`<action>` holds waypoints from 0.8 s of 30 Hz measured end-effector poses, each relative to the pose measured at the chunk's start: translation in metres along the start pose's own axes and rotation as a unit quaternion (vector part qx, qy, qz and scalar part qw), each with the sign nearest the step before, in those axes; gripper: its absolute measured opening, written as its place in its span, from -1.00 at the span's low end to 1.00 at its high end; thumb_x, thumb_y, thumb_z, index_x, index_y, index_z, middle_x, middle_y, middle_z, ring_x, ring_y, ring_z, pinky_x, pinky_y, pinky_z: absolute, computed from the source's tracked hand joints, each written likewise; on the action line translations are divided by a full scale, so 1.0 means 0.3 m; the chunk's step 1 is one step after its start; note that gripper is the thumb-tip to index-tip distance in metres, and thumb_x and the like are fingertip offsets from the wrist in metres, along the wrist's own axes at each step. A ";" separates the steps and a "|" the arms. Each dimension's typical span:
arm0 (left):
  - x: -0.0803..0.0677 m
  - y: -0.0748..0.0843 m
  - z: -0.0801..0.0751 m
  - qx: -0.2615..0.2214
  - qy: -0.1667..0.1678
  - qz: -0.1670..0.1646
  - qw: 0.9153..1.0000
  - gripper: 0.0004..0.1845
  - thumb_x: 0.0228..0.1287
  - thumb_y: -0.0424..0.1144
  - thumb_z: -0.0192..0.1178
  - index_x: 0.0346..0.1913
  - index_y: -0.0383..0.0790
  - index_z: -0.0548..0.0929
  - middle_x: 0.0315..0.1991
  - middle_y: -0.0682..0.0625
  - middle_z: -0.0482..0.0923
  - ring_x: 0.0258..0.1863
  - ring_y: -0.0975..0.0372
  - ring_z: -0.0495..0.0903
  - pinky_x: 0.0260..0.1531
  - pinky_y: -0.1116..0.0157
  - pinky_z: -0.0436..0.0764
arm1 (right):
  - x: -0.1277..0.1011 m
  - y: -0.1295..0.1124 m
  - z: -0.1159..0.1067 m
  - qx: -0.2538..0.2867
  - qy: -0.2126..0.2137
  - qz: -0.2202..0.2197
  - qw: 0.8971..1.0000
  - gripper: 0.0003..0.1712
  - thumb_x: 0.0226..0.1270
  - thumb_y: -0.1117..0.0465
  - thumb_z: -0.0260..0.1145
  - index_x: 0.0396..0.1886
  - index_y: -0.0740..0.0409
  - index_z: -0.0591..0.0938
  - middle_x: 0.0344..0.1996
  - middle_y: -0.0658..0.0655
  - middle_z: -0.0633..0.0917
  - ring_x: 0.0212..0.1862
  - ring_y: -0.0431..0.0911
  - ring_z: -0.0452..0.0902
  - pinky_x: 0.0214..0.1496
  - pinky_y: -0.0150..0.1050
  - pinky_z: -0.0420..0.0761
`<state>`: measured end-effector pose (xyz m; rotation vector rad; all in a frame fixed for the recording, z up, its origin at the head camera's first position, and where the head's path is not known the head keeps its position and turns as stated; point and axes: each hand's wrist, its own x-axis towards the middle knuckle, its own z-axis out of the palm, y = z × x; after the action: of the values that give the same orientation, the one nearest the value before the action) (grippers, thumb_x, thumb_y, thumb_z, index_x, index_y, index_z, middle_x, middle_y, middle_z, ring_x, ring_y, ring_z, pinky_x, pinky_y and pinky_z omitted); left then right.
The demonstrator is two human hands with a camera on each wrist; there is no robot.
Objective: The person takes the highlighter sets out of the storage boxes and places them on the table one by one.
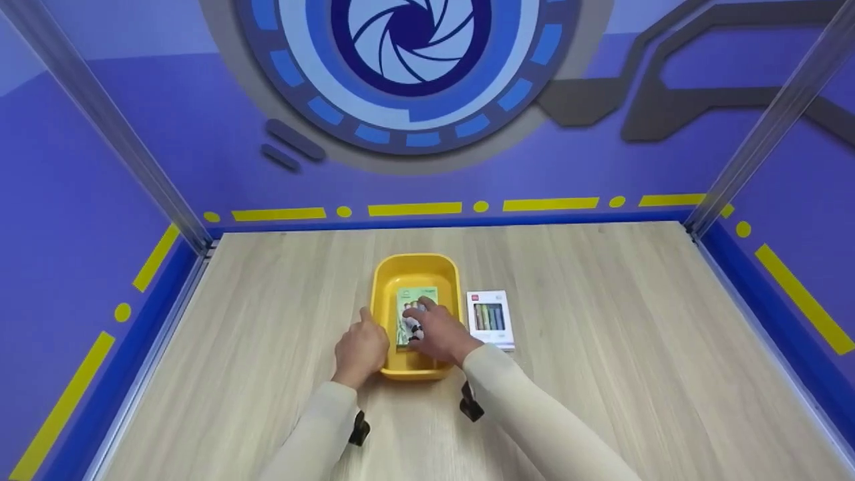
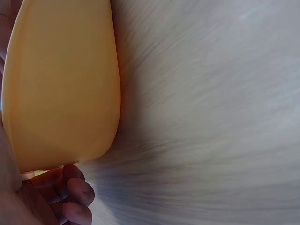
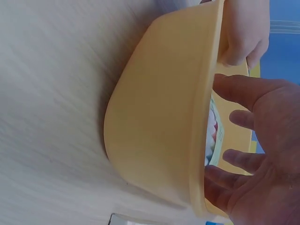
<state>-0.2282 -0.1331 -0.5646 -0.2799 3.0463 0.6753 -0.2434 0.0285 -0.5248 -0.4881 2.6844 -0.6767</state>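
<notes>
Hidden or unclear: lower part of green box (image 1: 415, 308) covered by right hand (image 1: 439, 333); print on the box not legible. Box seen in right wrist view only as a thin strip (image 3: 213, 136) past the tub rim. Contact between right fingertips and the box not confirmable from either view. Left wrist view blurred; shows only tub outer wall (image 2: 61, 84), tabletop (image 2: 211, 117) and curled fingers (image 2: 77, 190) at the lower corner. Both forearms cut off by the lower frame edge in head view.

Hands: right hand over the yellow tub (image 1: 381, 284), fingers spread and relaxed (image 3: 243, 89), gripping nothing. Left hand (image 1: 361, 349) at the tub's left near corner, fingers curled against the wall, thumb raised along the rim; grips the tub edge.

Location: green box flat inside the yellow tub, on its floor, long side running away from the person. Tub near centre of table.

Surroundings: white box of coloured markers (image 1: 490, 318) flat on the table, just beside the tub's right wall, apart from both hands. Black wrist-mounted devices (image 1: 470, 403) below both cream sleeves.

Surface and room: light wood-grain tabletop (image 1: 601, 347). Purple walls with yellow dashed stripes and blue base band; large blue-and-white aperture emblem (image 1: 411, 60) on back wall. Metal frame posts (image 1: 107, 127) at both rear corners.
</notes>
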 end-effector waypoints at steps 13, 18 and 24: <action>0.000 -0.001 0.003 -0.003 -0.005 0.000 1.000 -0.64 0.35 -0.18 -0.06 0.11 -0.31 0.32 -0.42 -0.20 0.59 -0.46 -0.06 0.63 -0.50 0.01 0.53 | 0.004 -0.019 0.036 -0.025 -0.024 -0.003 0.999 -0.36 0.25 0.04 0.37 0.34 -0.21 0.45 0.55 0.09 0.03 0.54 0.18 -0.08 0.43 0.16 0.18; 0.000 -0.004 0.004 0.003 -0.001 0.002 1.000 -0.64 0.38 -0.18 -0.08 0.12 -0.30 0.33 -0.41 -0.21 0.59 -0.44 -0.06 0.63 -0.48 0.00 0.53 | 0.005 -0.024 0.045 -0.034 -0.035 -0.007 0.999 -0.34 0.27 0.05 0.35 0.37 -0.23 0.42 0.56 0.08 -0.04 0.56 0.21 -0.18 0.42 0.23 0.15; 0.002 -0.002 0.002 0.003 -0.005 -0.003 1.000 -0.59 0.38 -0.18 -0.08 0.19 -0.33 0.31 -0.37 -0.23 0.61 -0.41 -0.07 0.63 -0.46 -0.01 0.54 | 0.015 -0.025 0.057 -0.041 -0.042 -0.005 0.998 -0.30 0.31 0.04 0.30 0.42 -0.34 0.31 0.57 0.06 -0.10 0.56 0.21 -0.25 0.40 0.31 0.09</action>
<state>-0.2288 -0.1335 -0.5656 -0.2843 3.0372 0.6646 -0.2388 0.0139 -0.5362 -0.5379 2.6398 -0.5380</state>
